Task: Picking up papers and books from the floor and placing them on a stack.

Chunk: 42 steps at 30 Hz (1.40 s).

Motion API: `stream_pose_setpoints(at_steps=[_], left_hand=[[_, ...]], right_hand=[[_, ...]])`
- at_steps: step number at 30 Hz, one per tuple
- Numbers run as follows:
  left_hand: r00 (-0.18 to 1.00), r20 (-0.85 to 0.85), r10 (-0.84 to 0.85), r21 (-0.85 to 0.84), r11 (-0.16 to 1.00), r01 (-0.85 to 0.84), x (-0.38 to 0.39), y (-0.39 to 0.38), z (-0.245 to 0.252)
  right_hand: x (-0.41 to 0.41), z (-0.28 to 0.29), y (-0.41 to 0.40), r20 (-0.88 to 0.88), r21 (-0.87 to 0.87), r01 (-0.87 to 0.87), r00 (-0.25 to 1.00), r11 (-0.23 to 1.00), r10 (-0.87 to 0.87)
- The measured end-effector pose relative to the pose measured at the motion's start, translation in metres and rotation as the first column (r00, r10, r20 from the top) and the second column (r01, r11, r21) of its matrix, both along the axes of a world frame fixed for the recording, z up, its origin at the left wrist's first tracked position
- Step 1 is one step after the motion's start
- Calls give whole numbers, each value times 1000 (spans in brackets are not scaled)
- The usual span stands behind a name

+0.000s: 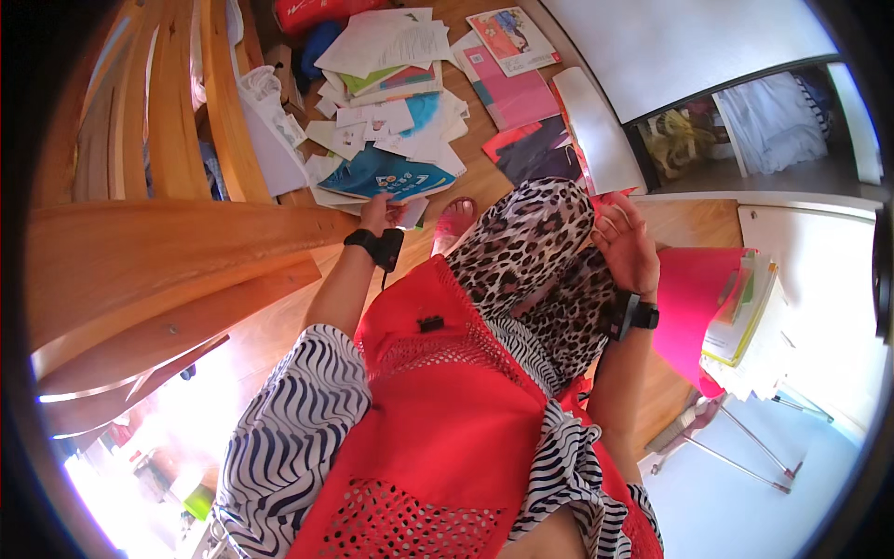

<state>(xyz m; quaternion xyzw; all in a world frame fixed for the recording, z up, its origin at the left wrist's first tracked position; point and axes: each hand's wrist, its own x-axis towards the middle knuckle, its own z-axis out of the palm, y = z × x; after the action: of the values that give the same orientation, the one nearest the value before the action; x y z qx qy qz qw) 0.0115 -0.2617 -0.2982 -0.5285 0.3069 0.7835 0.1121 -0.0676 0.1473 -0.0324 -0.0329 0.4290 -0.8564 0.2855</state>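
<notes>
My left hand (382, 213) grips the near edge of a blue booklet (391, 172) with pale printing on its cover. The booklet lies at the front of a loose pile of papers on the wooden floor. Close by my left fingers is a small white card or paper (414, 214), partly hidden. White sheets (384, 43) and small printed cards (377, 120) overlap farther up the pile. Beside my knee, my right hand (626, 244) is raised with its fingers loosely bent and nothing seen in it. A red corner of something shows behind those fingers.
Wooden slats and a rail (174, 234) stand on the left. A pink folder (517, 91) and a picture book (513, 40) lie beyond the pile. On the right are a bright pink bag (688, 307) holding papers and an opened cabinet (740, 133) with cloth inside.
</notes>
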Motion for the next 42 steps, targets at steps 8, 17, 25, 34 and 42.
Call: stream_pose_setpoints(at_steps=[8, 17, 25, 34, 42], left_hand=[[957, -272, 98, 164, 985, -54, -3, 33, 164], [723, -618, -308, -73, 938, 338, -4, 137, 287], [486, -616, -620, -367, 772, 519, -12, 194, 289], [103, -511, -854, -549, 416, 726, -4, 221, 292], [33, -547, -837, -536, 380, 753, -17, 208, 292]], right_hand=[[-1, -4, -1, -57, 29, -27, 998, 999, 29], [33, 25, -34, -130, 317, 52, 991, 947, -11], [67, 46, -42, 60, 10, 531, 846, 847, -530], [94, 20, 11, 194, -99, 669, 739, 737, -645], [123, 59, 114, -2, -183, 883, 440, 433, -898]])
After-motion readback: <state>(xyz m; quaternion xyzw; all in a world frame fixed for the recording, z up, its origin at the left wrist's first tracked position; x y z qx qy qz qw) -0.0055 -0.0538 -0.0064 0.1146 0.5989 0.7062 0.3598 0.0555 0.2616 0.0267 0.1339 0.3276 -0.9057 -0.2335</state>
